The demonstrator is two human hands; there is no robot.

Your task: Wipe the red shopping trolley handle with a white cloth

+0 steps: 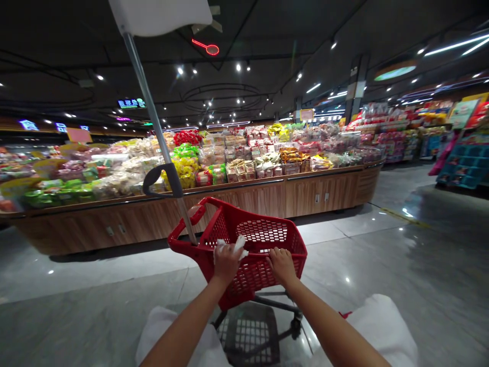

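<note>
A red plastic shopping basket cart point(263, 232) stands on the floor right in front of me. My left hand point(226, 261) rests on its near rim, closed on a crumpled white paper or tissue point(237, 245). My right hand point(281, 265) grips the near rim a little to the right, fingers curled over the edge. A metal pole point(156, 122) with a dark handle loop point(162, 178) rises from the cart's left corner to a white sign at the top. The basket looks empty inside.
A long wooden display counter point(237, 201) piled with bagged snacks runs across ahead. More shelves point(405, 132) and blue crates point(464, 165) stand at the right. Shiny grey tile floor point(382, 255) spreads around the cart. White cloth covers my lap.
</note>
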